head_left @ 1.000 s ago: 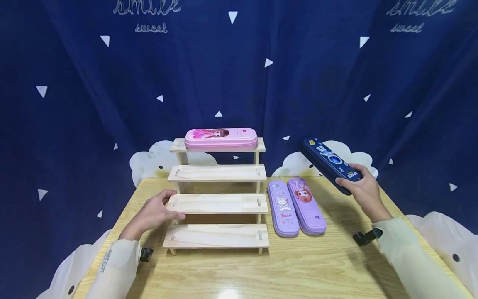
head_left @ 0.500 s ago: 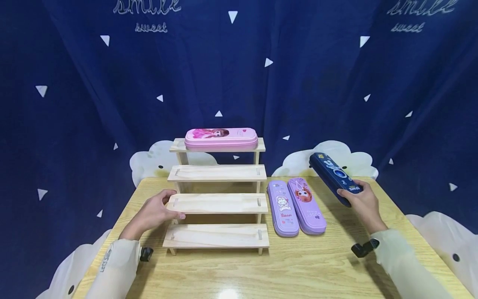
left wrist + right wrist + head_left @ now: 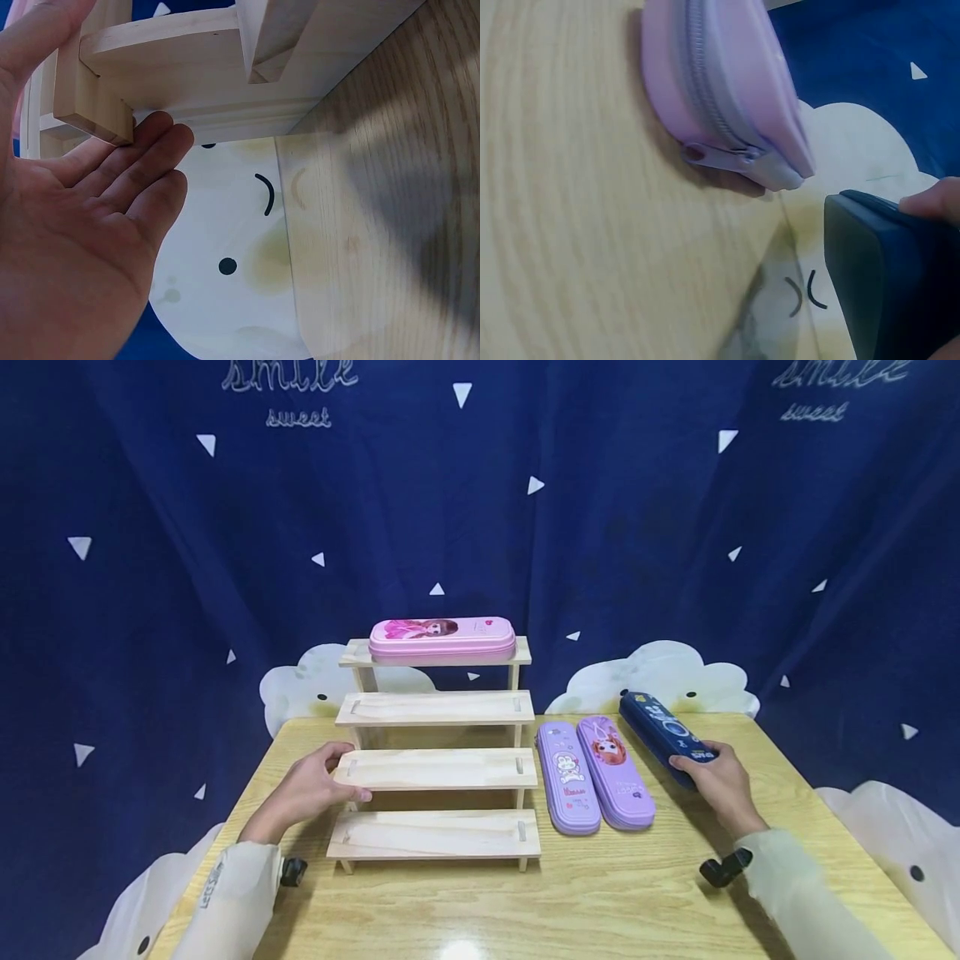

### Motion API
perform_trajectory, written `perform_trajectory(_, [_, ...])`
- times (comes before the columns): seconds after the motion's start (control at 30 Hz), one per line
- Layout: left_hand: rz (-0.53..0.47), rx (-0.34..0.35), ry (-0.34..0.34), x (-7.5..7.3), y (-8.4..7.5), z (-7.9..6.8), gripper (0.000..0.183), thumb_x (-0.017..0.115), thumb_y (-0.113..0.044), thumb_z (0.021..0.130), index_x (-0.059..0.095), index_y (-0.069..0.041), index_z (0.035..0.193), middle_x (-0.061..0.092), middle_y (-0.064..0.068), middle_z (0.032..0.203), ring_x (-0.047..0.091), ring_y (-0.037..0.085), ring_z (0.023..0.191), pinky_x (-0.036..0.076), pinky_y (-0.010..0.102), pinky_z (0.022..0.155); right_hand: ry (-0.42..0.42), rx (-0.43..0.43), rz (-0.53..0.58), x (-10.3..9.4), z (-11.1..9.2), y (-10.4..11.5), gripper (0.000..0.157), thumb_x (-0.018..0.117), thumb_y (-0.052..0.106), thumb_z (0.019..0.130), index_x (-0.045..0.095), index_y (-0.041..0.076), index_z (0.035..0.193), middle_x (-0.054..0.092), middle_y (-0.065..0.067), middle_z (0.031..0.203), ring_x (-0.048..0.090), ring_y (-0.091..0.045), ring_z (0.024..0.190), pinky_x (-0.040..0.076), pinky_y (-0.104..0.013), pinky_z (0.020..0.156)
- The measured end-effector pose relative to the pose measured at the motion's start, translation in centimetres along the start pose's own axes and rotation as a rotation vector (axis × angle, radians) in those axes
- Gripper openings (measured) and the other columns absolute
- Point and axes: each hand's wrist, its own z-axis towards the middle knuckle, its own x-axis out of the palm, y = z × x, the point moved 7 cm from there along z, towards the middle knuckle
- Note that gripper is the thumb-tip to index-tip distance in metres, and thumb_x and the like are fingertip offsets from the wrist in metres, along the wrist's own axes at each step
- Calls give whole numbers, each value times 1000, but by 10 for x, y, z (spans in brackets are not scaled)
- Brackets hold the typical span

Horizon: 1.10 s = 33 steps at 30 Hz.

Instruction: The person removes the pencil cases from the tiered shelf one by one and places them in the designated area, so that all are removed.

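Observation:
My right hand [image 3: 723, 781] grips the near end of a dark blue pencil case [image 3: 660, 727] with a space print, low over the table's right side and tilted. In the right wrist view the blue case [image 3: 862, 277] shows its side, with my thumb on top. Left of it, two purple pencil cases [image 3: 572, 781] [image 3: 617, 772] lie side by side on the table. My left hand [image 3: 303, 789] holds the left end of a stepped wooden rack [image 3: 435, 768] at its second tier from the bottom, thumb in front, fingers behind. A pink pencil case [image 3: 442, 642] lies on the top tier.
The wooden table [image 3: 600, 893] carries the rack and the purple cases. A dark blue curtain [image 3: 637, 527] with white triangles and cloud shapes hangs behind it. Three lower tiers of the rack are bare boards.
My right hand has lowered the dark blue pencil case toward the table, bringing it closer to the purple cases. The left hand and the rack have stayed put.

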Motion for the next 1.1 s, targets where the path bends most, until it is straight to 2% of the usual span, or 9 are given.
perform_trajectory(0.33, [-3, -5, 1, 1, 2, 0, 89, 93, -43, 67, 53, -5, 138, 63, 19, 137, 59, 34, 129, 47, 49, 107, 22, 4, -25, 16, -1, -12, 96, 72, 46, 90, 25, -6, 155, 36, -35, 152, 39, -48, 135, 35, -61, 112])
perform_trajectory(0.6, [-7, 0, -1, 0, 1, 1, 89, 93, -42, 67, 53, -5, 137, 65, 18, 134, 62, 31, 123, 48, 45, 103, 20, -17, -45, 19, -5, -11, 97, 74, 43, 89, 24, -9, 154, 37, -36, 150, 41, -48, 133, 35, -61, 112])
perform_trajectory(0.9, [-6, -4, 0, 0, 1, 1, 90, 93, -43, 67, 52, -5, 138, 65, 18, 135, 62, 30, 122, 48, 45, 102, 107, -46, -162, 32, -8, -7, 111, 75, 41, 87, 7, -14, 155, 29, -42, 149, 38, -53, 133, 32, -65, 114])
perform_trajectory(1.1, [0, -9, 1, 0, 2, 2, 91, 93, -44, 67, 52, -6, 138, 65, 18, 135, 62, 30, 122, 48, 45, 102, 129, -25, -194, 37, -9, -11, 110, 73, 45, 89, 7, -15, 155, 28, -43, 148, 37, -54, 134, 32, -66, 115])
